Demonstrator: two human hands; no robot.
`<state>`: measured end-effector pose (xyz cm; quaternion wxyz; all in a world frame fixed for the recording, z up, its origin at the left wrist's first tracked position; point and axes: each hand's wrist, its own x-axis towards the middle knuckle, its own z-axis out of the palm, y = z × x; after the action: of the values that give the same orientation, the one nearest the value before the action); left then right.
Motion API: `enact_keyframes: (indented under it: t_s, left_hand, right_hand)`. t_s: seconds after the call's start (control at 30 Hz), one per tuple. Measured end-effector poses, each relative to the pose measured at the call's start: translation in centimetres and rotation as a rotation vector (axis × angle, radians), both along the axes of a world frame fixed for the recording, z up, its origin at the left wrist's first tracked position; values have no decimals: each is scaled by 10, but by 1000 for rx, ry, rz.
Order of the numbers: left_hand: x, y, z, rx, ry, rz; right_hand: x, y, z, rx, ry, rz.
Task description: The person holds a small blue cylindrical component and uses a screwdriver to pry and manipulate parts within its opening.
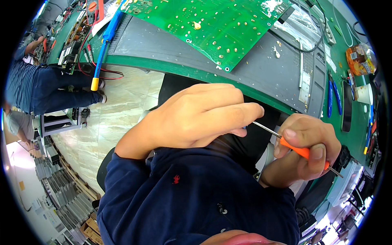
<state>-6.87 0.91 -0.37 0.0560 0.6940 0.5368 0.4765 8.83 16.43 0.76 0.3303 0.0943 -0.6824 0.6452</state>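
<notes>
My right hand (312, 141) is closed round the orange handle of a screwdriver (301, 151), and a metal shaft sticks out at each end of that handle. The longer shaft points left to the fingertips of my left hand (196, 114). That hand is closed in a pinch, palm turned away. A small bit of blue shows by its fingertips, but what they hold is hidden. Both hands are in front of my dark blue shirt, off the near edge of the bench. Beyond them a large green circuit board (200, 30) lies solder side up.
Under the board is a grey mat (143, 41) on a green bench. A blue tool with a yellow tip (102, 49) overhangs the edge at left. Blue-handled pliers (334, 96), a phone (346, 106) and a paper cup (363, 94) lie right. Another person (49, 83) stands far left.
</notes>
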Motion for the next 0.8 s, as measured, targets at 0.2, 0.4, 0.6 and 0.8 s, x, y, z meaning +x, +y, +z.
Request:
enact_keyframes:
  t_s: [0.2,0.4,0.6,0.8]
  left_hand:
    - [-1,6,-11,16,-63,-38]
    - [15,11,-28,133,-642,-10]
    - [22,22,-33,201,-698,-121]
    - [26,22,-34,189,-744,-141]
  right_hand:
    - [3,8,0,50,-12,-33]
    - [9,19,-3,115,159,-112]
    - [13,16,3,123,80,57]
    - [16,18,8,280,39,31]
